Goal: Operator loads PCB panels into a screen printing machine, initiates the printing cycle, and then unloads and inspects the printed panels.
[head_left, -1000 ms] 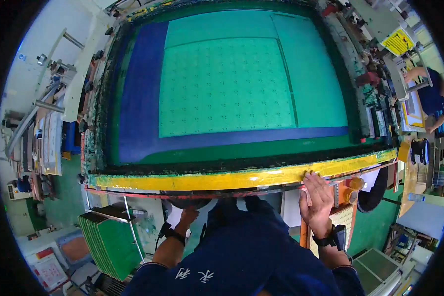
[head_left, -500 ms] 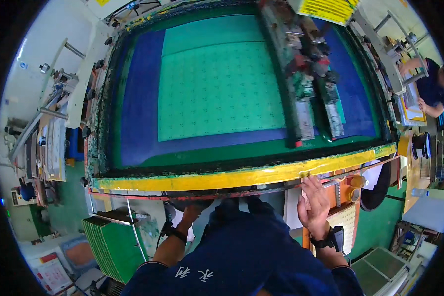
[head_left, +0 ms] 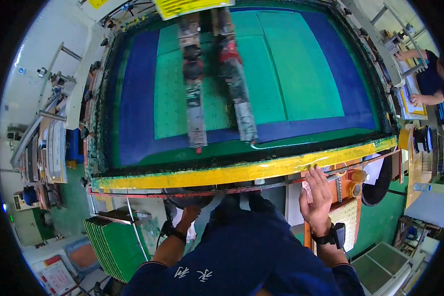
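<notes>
A large screen-printing frame [head_left: 232, 171] with yellow tape along its near edge lies before me. Its mesh [head_left: 308, 74] is green with blue borders. Two long squeegee holders [head_left: 195, 108], smeared with green and red ink, stand over the left-middle of the mesh. My right hand [head_left: 316, 200] rests with fingers stretched out, fingertips at the taped edge. A small pinkish patch shows by its thumb; I cannot make it out. My left hand [head_left: 190, 215] is below the frame's near edge, beside a dark rounded thing [head_left: 190, 200]. Its fingers are in shadow and partly hidden.
Green boards [head_left: 108, 244] are stacked at the lower left. Jars [head_left: 357, 182] and a pale panel [head_left: 345, 222] sit below the frame on the right. Another person [head_left: 431, 74] works at a bench on the far right. Metal rails [head_left: 39, 133] stand on the left.
The squeegee holders have swept left across the mesh, and the yellow sign above them has moved along. Green mesh now shows at the right. My hands have hardly moved.
</notes>
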`<move>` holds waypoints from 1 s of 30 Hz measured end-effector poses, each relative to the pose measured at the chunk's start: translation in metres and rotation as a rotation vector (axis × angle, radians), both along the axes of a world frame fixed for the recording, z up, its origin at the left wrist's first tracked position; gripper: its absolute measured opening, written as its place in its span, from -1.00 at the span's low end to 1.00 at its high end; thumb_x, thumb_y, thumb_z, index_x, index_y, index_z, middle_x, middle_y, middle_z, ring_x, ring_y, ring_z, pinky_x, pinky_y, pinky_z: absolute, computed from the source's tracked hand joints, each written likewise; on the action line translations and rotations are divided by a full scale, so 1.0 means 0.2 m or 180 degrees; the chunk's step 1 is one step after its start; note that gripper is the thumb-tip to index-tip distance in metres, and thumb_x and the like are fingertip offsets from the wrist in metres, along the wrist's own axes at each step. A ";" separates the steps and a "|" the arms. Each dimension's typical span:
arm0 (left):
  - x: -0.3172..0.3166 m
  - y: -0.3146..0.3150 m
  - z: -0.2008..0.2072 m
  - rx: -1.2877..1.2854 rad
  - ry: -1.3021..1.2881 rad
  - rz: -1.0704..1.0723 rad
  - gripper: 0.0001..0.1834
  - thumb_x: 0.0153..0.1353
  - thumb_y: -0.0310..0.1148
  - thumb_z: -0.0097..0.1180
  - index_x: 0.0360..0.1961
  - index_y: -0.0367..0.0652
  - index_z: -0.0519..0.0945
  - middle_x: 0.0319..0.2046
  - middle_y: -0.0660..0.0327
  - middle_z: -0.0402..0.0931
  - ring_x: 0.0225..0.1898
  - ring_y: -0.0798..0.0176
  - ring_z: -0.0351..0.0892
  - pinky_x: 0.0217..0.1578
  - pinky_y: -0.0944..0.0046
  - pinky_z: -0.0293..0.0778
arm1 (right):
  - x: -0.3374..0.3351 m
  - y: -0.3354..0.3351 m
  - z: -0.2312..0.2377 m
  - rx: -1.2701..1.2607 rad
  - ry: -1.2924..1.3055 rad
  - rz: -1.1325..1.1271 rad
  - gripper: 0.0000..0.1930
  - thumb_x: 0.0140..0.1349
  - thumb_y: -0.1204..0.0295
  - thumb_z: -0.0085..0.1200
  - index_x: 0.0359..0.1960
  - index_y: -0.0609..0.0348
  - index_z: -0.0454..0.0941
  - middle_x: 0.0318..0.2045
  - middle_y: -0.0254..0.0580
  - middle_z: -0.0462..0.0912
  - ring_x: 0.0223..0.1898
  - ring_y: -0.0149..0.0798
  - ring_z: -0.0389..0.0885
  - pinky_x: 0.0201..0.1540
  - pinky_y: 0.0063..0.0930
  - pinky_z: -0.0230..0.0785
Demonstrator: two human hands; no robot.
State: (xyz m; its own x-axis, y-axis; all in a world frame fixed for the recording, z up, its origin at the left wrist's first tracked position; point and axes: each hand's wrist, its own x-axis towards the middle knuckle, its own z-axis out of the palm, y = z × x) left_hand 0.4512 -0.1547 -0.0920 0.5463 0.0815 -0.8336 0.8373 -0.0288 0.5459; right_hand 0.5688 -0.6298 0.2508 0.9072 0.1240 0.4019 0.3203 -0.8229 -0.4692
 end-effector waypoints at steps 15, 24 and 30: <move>0.01 -0.03 0.04 0.0243 -0.0496 -0.0666 -0.81 0.27 -0.33 0.02 -0.15 -0.10 0.57 -0.38 0.24 0.61 -0.43 0.32 0.58 -0.50 0.30 0.46 | -0.03 0.05 0.01 0.0126 0.0051 0.0181 -0.60 0.01 0.64 0.08 -0.02 0.36 0.52 0.06 0.16 0.53 0.20 0.23 0.42 0.25 0.02 0.25; 0.06 -0.06 0.02 0.0385 -0.0236 -0.0501 -0.77 0.22 -0.31 0.05 -0.12 -0.11 0.57 -0.41 0.24 0.58 -0.45 0.31 0.55 -0.50 0.32 0.43 | 0.01 0.05 0.02 -0.0122 0.0178 0.0024 -0.60 0.01 0.63 0.10 -0.03 0.35 0.54 0.05 0.11 0.56 0.18 0.15 0.46 0.26 -0.03 0.26; 0.09 -0.05 -0.02 0.0376 -0.0255 -0.0482 -0.71 0.24 -0.24 0.03 -0.05 -0.08 0.54 -0.43 0.26 0.54 -0.45 0.32 0.53 -0.49 0.31 0.42 | 0.02 0.05 0.01 -0.0189 0.0115 -0.0012 -0.62 0.01 0.63 0.10 -0.05 0.34 0.56 0.01 0.08 0.60 0.17 0.12 0.49 0.26 -0.03 0.26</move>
State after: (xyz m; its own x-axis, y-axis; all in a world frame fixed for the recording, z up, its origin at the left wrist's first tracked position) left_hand 0.4702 -0.1653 -0.0961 0.6239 0.0880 -0.7765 0.7726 -0.2189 0.5959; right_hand 0.5724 -0.6205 0.2529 0.9215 0.1430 0.3610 0.3008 -0.8509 -0.4308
